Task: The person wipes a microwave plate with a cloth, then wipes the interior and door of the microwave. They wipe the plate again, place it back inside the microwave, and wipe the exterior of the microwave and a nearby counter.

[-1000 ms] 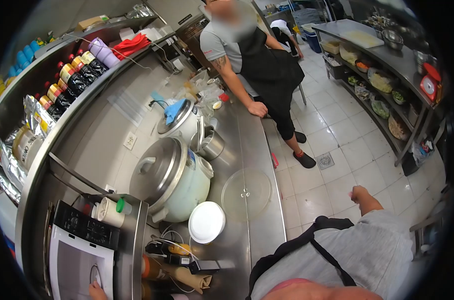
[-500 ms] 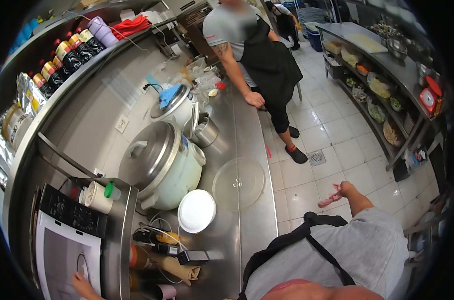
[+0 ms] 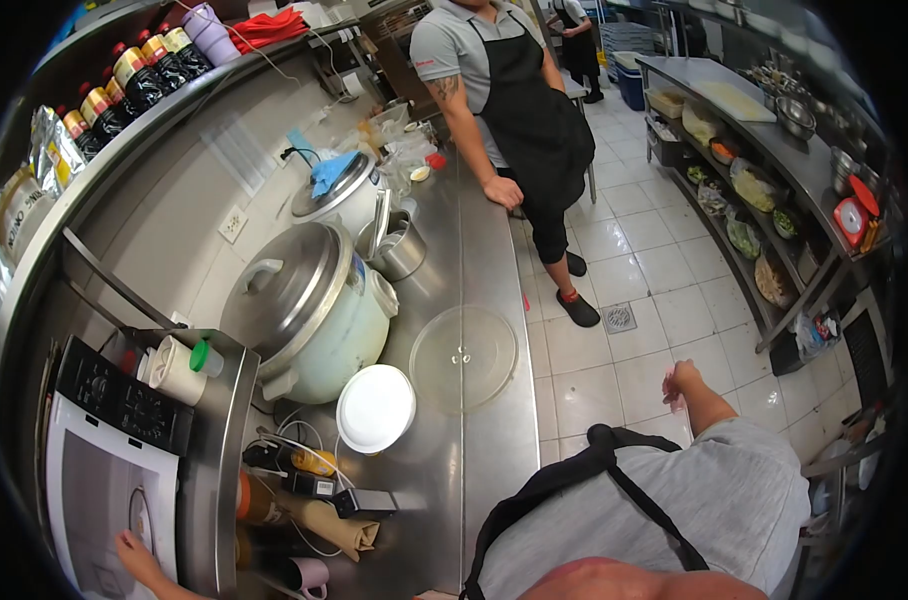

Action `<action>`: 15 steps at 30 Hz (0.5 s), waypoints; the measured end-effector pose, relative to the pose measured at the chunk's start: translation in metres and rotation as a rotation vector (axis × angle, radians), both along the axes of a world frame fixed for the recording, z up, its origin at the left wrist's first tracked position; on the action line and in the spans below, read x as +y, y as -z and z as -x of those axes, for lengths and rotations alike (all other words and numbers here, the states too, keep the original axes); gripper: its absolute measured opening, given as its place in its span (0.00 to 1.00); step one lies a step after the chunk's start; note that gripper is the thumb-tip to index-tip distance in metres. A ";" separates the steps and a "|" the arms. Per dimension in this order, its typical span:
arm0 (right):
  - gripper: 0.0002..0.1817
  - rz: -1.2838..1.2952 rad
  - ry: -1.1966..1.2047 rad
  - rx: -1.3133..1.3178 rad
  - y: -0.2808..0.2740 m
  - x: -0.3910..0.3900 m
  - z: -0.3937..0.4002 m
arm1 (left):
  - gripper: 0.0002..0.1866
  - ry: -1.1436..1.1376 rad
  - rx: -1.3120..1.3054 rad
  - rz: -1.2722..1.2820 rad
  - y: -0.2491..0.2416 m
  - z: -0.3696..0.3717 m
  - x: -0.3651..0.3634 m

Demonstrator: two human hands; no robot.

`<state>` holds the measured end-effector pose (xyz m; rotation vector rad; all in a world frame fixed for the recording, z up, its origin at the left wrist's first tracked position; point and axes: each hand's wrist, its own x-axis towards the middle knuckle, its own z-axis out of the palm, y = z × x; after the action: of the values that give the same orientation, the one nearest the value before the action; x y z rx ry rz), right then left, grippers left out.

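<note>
Limp pinkish cloth (image 3: 676,402) has drawn up in our closed right hand (image 3: 683,377); the round clear-glass plate (image 3: 463,358) lies between our hands on the steel counter (image 3: 439,520), outside the white microwave (image 3: 124,398) our left hand (image 3: 136,555) reaches, its grip unclear.

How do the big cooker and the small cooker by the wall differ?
The big cooker looks larger, though it is also nearer the camera than the small cooker.
The big cooker's body is pale green; the small cooker's is white.
A blue cloth lies on the small cooker's lid, while the big cooker's lid is bare.
Both have metal lids on and stand on the steel counter.
</note>
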<state>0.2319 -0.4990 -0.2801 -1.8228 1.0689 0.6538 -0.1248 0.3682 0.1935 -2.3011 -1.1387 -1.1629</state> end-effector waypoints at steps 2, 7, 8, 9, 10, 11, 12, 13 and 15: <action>0.17 0.290 -0.305 -0.021 -0.063 0.031 0.014 | 0.16 -0.020 0.021 0.018 0.001 -0.001 -0.001; 0.16 0.651 -0.684 -0.050 0.029 -0.002 -0.006 | 0.23 -0.110 0.192 0.172 0.005 -0.006 -0.002; 0.17 0.680 -0.678 -0.078 0.040 -0.004 -0.008 | 0.25 -0.110 0.189 0.212 0.006 -0.009 -0.006; 0.16 0.670 -0.690 -0.067 0.050 -0.004 -0.009 | 0.26 -0.111 0.181 0.251 0.007 -0.011 -0.010; 0.16 0.662 -0.703 -0.059 0.058 -0.004 -0.012 | 0.27 -0.111 0.171 0.278 0.007 -0.011 -0.011; 0.16 0.654 -0.716 -0.052 0.064 -0.005 -0.019 | 0.28 -0.112 0.159 0.306 0.008 -0.010 -0.013; 0.15 0.620 -0.770 0.004 0.053 -0.002 -0.021 | 0.29 -0.109 0.144 0.332 0.008 -0.012 -0.014; 0.15 0.580 -0.750 0.003 0.049 -0.001 -0.021 | 0.29 -0.111 0.149 0.334 0.006 -0.013 -0.017; 0.14 0.499 -0.708 0.000 0.049 -0.001 -0.022 | 0.28 -0.114 0.158 0.338 0.005 -0.017 -0.025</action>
<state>0.2538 -0.5000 -0.3286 -2.6757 0.5881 0.8368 -0.1082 0.3433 0.1881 -2.4784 -1.4759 -0.7796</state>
